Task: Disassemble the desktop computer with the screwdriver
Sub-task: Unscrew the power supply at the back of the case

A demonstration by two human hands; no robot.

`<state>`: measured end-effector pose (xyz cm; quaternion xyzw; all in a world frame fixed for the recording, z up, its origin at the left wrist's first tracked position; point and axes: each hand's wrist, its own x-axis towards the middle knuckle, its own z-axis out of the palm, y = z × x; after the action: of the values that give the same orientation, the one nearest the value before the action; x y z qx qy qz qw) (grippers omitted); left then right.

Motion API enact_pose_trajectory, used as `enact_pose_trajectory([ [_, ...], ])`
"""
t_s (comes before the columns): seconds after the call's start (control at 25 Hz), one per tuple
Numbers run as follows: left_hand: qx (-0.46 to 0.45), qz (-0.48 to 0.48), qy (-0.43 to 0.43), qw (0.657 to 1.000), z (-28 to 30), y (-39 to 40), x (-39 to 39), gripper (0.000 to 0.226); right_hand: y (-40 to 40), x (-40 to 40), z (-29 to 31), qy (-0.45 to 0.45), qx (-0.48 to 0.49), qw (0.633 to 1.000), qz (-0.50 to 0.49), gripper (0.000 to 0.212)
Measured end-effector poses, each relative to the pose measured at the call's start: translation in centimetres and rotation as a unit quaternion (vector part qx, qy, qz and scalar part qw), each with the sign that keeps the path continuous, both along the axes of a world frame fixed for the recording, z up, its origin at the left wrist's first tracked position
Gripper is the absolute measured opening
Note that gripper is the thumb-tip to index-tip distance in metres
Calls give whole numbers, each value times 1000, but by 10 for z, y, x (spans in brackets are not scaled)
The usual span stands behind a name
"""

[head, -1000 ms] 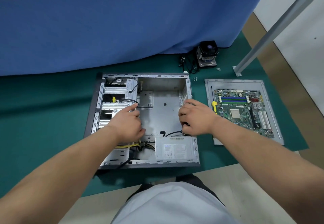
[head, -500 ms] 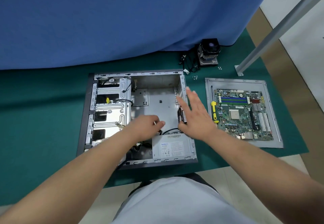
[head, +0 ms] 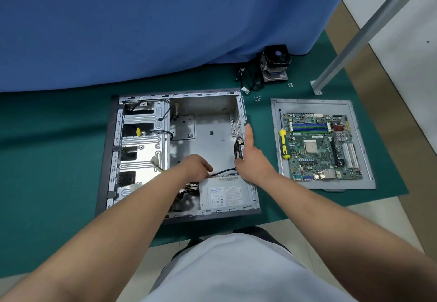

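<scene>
— What's on the green mat (head: pixel 59 159)?
— The open case (head: pixel 212 121), mid-mat. The left hand (head: pixel 196 166) reaches in above the power supply (head: pixel 224 195), fingers curled; its grip I cannot tell.
— The right?
— The right hand (head: pixel 251 157) lies flat, fingers straight, against the case's right wall. The screwdriver (head: pixel 283 144) rests beside the motherboard (head: pixel 321 146) — on the panel (head: pixel 364 183).

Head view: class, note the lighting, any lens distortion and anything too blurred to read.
Head view: light is soft and even, with faint shadows; the wide-angle lens bows the blue cloth's hem and stretches the forearms; the power supply label's print is too blurred to read.
</scene>
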<state>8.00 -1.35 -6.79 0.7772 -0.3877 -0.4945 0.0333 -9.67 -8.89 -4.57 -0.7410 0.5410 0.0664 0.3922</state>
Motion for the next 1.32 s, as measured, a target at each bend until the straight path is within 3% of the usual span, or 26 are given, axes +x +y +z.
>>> enact_pose_trajectory([
  [0.44,-52,9,-56,997,-9,11,23,36,27,27,-11,-6,5,1000,6,105],
  [0.6,-47,-53,-51,996,-10,11,20,36,20,21,-14,-19,29,998,44,106],
  [0.76,-47,-88,-53,994,-15,9,17,39,-10,-13,-6,-81,99,991,43,87],
  [0.84,-55,-89,-71,992,-17,10,19,40,-40,-42,-13,-32,22,999,-1,75],
  [0.92,-58,-68,-88,992,-23,9,21,40,-71,-70,-28,96,-52,993,-54,62],
  [1.0,-63,-38,-109,991,-27,8,22,35,-88,-86,-43,169,-38,981,-89,58],
  [1.12,-113,35,-124,985,-29,7,18,23,-98,-91,-63,180,-17,979,-99,62],
  [1.32,-196,146,-96,965,-22,15,8,29,-111,-93,-81,177,-30,974,-135,54],
])
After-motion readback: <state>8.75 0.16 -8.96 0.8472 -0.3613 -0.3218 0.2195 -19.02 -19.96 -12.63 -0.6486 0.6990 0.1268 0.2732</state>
